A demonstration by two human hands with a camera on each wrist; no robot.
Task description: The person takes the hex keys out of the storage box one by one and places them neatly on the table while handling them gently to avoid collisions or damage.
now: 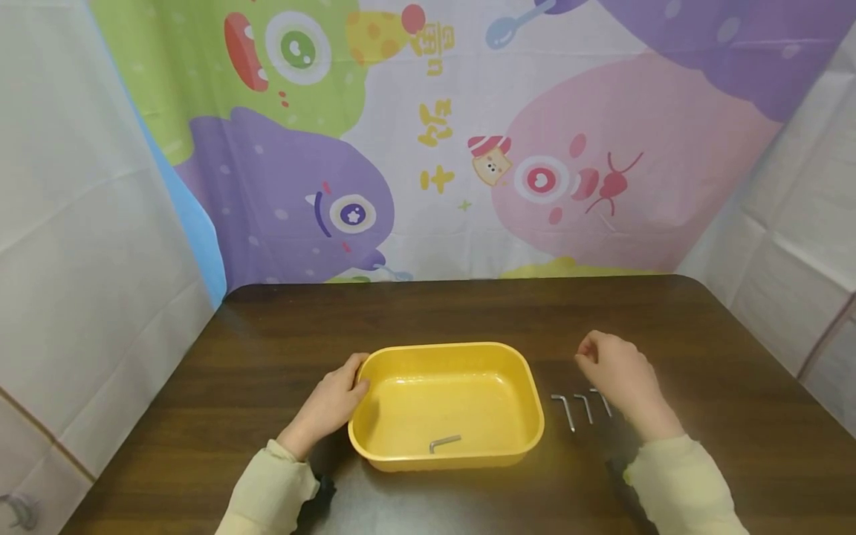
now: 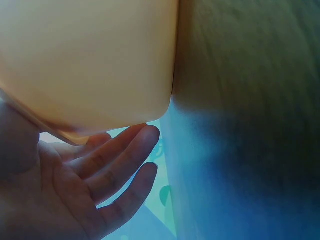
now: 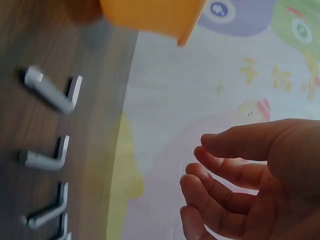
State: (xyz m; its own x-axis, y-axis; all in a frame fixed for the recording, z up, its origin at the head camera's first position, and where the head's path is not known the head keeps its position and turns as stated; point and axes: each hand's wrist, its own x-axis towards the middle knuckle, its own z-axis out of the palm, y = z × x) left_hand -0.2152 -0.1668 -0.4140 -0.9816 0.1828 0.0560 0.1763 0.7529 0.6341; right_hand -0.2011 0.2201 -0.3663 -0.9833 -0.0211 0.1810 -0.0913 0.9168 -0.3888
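Note:
A yellow plastic basin (image 1: 401, 409) stands on the table, with one L-shaped hex key (image 1: 444, 443) lying on its floor near the front wall. My left hand (image 1: 332, 401) holds the basin's left side, thumb over the rim and fingers against the outer wall. The left wrist view shows those fingers (image 2: 112, 177) spread loosely beneath the rim. To the basin's right, several hex keys (image 1: 568, 413) lie in a row. Above them, my right hand (image 1: 622, 371) hovers with fingers loosely curled. In the right wrist view nothing is between its thumb and fingers.
The dark wooden table (image 1: 301, 312) has rounded far corners. Behind it hangs a cartoon-printed cloth (image 1: 441, 238), and pale panelled sheets (image 1: 87, 223) close off both sides.

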